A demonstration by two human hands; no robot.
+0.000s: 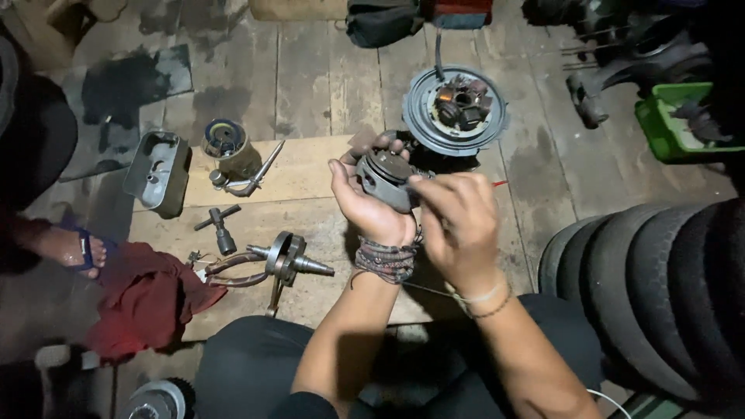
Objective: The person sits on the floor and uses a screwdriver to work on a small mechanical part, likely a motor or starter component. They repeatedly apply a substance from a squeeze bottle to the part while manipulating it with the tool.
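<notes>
Piston: grey, held up over the wooden board. Your left hand cups it from below; your right hand pinches its edge (steady grip advised, fingers clear of the crankshaft nearby).

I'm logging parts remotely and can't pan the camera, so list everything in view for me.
Engine part: 1, grey metal, held in both hands.
Stator plate: 1, grey disc with copper coils, floor beyond the hands.
Crankshaft: 1, steel, on the board left of the hands.
Cover: 1, grey, far left of the board.
Cylinder: 1, grey, right of the cover.
T-wrench: 1, dark, above the crankshaft.
Rag: 1, red, lower left.
Tyres: a stack, black, right edge.
Tray: 1, green, upper right.
Foot in sandal: 1, another person's, left edge.
Left hand: cradles the engine part.
Right hand: fingertips on the engine part.
</notes>
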